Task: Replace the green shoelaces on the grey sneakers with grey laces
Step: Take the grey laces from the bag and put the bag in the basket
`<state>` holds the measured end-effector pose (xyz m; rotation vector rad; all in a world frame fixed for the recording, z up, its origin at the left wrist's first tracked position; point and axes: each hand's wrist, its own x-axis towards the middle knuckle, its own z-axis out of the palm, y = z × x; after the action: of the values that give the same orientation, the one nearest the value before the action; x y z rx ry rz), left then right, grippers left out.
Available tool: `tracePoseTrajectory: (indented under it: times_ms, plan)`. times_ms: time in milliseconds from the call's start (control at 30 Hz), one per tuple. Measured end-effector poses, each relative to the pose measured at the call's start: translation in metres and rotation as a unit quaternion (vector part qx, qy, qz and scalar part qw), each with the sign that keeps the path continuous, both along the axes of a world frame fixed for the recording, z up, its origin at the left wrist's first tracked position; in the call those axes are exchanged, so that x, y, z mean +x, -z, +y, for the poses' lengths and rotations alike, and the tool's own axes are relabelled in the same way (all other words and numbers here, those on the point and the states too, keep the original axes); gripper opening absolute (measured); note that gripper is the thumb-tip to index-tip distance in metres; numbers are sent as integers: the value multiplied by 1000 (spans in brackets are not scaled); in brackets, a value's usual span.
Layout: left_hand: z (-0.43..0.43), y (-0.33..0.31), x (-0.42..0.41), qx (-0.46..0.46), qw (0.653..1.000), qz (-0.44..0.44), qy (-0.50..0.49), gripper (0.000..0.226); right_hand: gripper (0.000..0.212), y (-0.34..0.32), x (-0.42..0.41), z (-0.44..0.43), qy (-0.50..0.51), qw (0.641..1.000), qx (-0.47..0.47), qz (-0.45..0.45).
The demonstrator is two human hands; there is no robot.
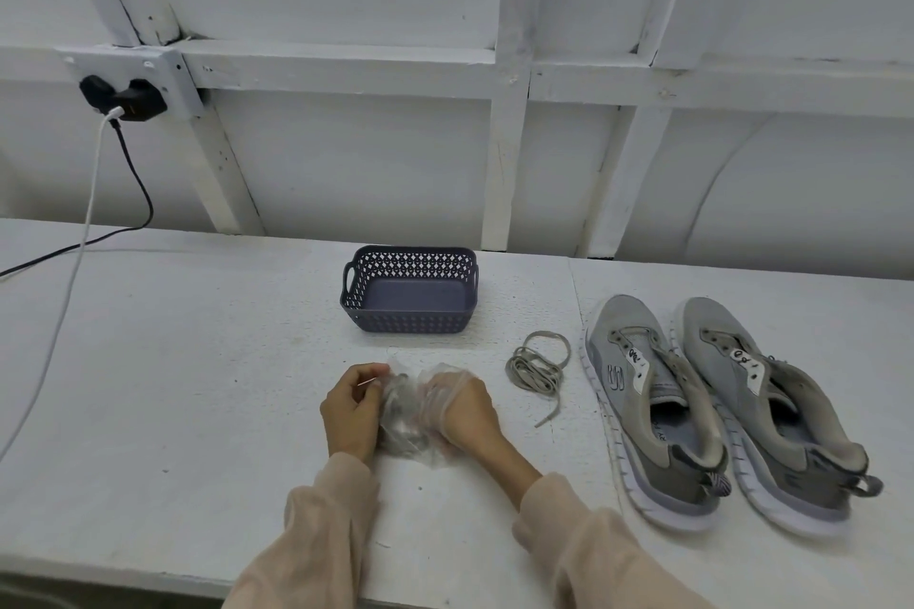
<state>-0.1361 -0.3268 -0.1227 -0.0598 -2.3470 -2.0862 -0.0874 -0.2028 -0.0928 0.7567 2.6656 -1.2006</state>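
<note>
**White table (198,386): clear bag (431,377) gripped two-handed**

Left hand (351,410) pinches the clear bag's edge; right hand (467,408), fingers curled under the film, clasps the grey laces (401,420) inside (a dark bundle). Loose laces (536,368) lie just beside the unlaced grey sneakers (623,326).

Both arms wear long sleeves of pale beige-pink cloth — soft, loose, creased. The left sleeve (316,524) and right sleeve (583,544) end in cuffs at the wrists; left hand (350,413) and right hand (467,410) are bare.

white table (198,361) bears basket (410,322), loose lace (536,368), grey sneakers (618,321)
</note>
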Motion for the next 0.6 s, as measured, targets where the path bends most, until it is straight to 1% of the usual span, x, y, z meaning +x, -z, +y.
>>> tracePoseTrajectory:
  times_ms: [33,67,133,167,267,300,367,433,500,533,600]
  plan:
    - [-1,1,-1,-3,1000,1,-14,32,16,2,1,-1,17,999,-43,20]
    - [-1,2,-2,-6,1000,3,-24,33,15,4,3,-1,24,997,-59,40]
    - [-2,3,-4,-17,999,8,-36,34,17,6,6,2,57,995,-65,53]
    - [-3,3,-4,-25,999,11,-39,34,17,6,8,5,65,992,-86,63]
    - [-5,1,-4,-47,998,28,-34,33,22,4,16,12,18,988,-120,91]
    - [-6,1,-4,-55,997,32,-32,34,18,4,18,15,26,987,-129,92]
    - [-9,2,-6,-67,997,33,-34,34,7,8,24,23,75,977,-169,103]
    - [-12,4,-9,-77,996,31,-30,33,9,10,31,30,84,972,-189,110]
    - [-13,7,-10,-90,995,43,-21,34,3,10,39,39,69,969,-210,109]
    - [-14,7,-10,-94,994,50,-20,35,8,9,44,44,72,965,-228,109]
    - [-14,9,-10,-93,994,54,-17,36,5,5,54,51,90,949,-281,112]
